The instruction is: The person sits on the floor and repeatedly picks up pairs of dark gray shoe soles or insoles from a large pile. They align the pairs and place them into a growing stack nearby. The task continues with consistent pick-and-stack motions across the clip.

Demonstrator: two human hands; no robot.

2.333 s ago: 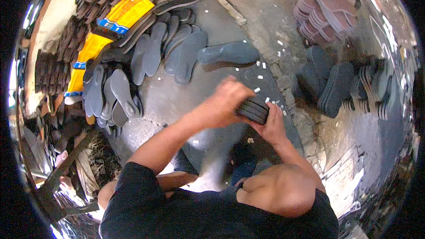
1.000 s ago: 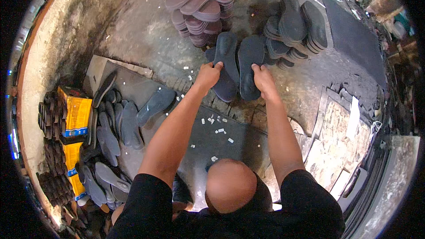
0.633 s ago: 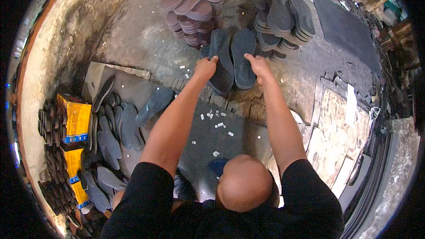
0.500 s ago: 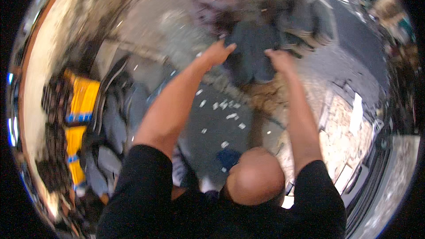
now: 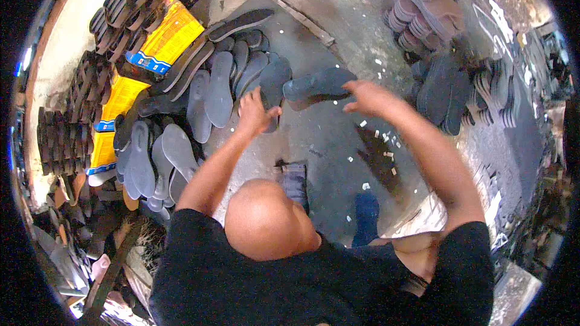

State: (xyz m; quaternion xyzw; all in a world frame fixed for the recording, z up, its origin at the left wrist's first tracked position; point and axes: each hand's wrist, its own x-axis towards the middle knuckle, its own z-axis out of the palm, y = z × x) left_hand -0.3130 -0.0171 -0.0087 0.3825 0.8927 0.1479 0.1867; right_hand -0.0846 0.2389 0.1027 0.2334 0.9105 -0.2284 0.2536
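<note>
A dark grey sole [image 5: 317,84] lies between both hands, touching neither clearly.

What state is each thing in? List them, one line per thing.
Left hand: fingers resting on a grey shoe sole.
Right hand: blurred, fingers spread, beside a dark sole; grip unclear.
Grey soles: fanned out, overlapping on the slab.
Brownish soles: stacked.
Dark soles: piled, leaning.
Yellow cartons: lying flat by the wall.

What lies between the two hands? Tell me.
In the head view, a dark grey shoe sole lies between the left hand and the right hand, over the grey work surface.
</note>
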